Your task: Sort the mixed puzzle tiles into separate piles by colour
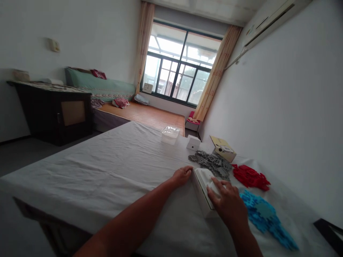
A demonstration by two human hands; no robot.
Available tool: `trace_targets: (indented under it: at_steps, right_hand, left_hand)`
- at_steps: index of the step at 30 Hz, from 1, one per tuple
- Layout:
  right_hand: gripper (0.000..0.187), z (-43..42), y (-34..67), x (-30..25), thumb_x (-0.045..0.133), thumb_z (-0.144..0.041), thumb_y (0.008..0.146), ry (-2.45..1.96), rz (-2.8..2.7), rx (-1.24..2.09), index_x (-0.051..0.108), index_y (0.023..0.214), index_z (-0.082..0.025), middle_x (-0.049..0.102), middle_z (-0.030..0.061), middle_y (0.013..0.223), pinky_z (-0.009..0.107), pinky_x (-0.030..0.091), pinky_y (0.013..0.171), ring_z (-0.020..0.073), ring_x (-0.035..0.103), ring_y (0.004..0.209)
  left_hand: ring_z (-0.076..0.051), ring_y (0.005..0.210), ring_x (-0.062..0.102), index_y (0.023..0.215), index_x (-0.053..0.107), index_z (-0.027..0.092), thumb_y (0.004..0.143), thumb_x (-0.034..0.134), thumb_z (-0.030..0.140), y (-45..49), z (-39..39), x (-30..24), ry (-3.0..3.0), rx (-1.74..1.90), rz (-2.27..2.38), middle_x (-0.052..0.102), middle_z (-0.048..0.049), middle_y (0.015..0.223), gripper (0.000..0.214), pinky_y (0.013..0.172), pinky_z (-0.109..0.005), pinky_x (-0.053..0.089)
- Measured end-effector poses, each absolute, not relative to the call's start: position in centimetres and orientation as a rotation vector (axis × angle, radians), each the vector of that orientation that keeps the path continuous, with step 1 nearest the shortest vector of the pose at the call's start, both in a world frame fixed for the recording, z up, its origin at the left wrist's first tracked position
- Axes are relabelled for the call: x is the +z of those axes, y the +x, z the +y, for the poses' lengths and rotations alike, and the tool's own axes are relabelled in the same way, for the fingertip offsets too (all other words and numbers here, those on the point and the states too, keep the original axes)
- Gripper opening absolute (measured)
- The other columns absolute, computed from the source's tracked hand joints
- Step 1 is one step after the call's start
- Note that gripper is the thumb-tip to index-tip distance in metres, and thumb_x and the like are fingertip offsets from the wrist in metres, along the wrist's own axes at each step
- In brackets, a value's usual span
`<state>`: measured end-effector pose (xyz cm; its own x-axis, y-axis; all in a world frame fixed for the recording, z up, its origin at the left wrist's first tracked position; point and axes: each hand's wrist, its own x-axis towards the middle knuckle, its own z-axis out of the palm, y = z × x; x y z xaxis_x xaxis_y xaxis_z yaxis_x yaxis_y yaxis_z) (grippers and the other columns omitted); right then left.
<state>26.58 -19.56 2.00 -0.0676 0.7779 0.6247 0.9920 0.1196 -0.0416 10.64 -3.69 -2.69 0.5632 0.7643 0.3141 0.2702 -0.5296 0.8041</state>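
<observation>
A long white box [201, 194] lies on the cloth-covered table in front of me, its top side uncovered. My left hand [183, 174] is closed at the box's far left corner, with its fingers curled against the edge. Over the box, my right hand [227, 200] has its fingers bent around a smooth white object [205, 175] lying in it; its kind is unclear, and the hand covers part of it. Close by on the right are heaps of grey gear-shaped pieces [211, 162], red pieces [250, 176] and blue pieces [264, 212].
Farther back on the white tablecloth [107, 164] stand a clear plastic container [170, 135], a small white box [193, 142] and an open yellowish box [223, 151]. A black-edged object [328, 233] lies at the lower right. A wall runs along the right side.
</observation>
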Motion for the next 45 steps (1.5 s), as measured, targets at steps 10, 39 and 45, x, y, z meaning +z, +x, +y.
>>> trace_targets:
  at_steps: [10, 39, 45]
  right_hand:
    - [0.044, -19.9, 25.9, 2.2, 0.051, -0.047, 0.081, -1.896, -1.854, -0.659, 0.054, 0.122, -0.03, 0.06, 0.0105, 0.103, 0.042, 0.048, 0.074, 0.0279, 0.054, 0.087]
    - [0.066, -34.1, 53.9, 1.9, 0.053, -0.052, 0.072, -2.318, -1.217, -0.823, 0.041, 0.127, -0.017, 0.048, 0.0149, 0.125, 0.047, 0.04, 0.096, 0.0306, 0.047, 0.117]
    - [0.064, -36.6, 56.2, -0.8, 0.044, -0.059, 0.078, -2.432, -1.169, -0.833, 0.042, 0.13, -0.024, 0.045, 0.0097, 0.135, 0.046, 0.037, 0.098, 0.0299, 0.042, 0.123]
  left_hand:
    - [-0.018, 0.093, 0.062, 0.114, 0.058, 0.023, 0.086, 0.041, 0.031, 10.3, -4.1, -2.5, 2.135, 0.838, 0.903, 0.067, -0.0024, 0.105, 0.034, 0.086, -0.029, 0.045]
    - [-0.018, 0.095, 0.063, 0.112, 0.059, 0.025, 0.079, 0.043, 0.044, 9.9, -2.6, -3.3, 2.099, 0.842, 0.858, 0.066, -0.002, 0.113, 0.041, 0.089, -0.03, 0.047]
    - [-0.018, 0.095, 0.063, 0.114, 0.058, 0.023, 0.082, 0.039, 0.045, 9.8, -3.0, -2.8, 2.189, 0.776, 0.883, 0.065, -0.0028, 0.113, 0.043, 0.087, -0.03, 0.048]
